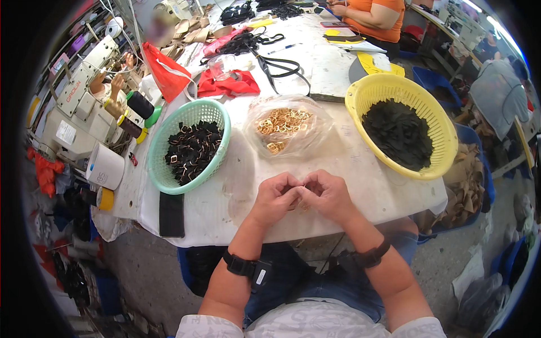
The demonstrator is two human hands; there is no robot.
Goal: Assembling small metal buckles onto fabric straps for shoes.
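My left hand [275,198] and my right hand [328,197] meet fingertip to fingertip over the near edge of the white table. Both are pinched closed. What they hold is too small and hidden by the fingers to name. Just beyond them lies a clear plastic bag [255,134] with gold-coloured metal buckles [284,123] in it. A mint-green basket [224,135] to the left contains short black strap pieces with gold-coloured buckles [191,155]. Plain black strips [397,135] fill the yellow basket [448,138] on the right.
A black rectangular piece [171,215] hangs at the table's near left edge. Thread cones [140,104] and a sewing machine [84,93] stand left. Red cloth [239,84] and a black strap [282,70] lie farther back. A person in orange [375,17] sits at the far right.
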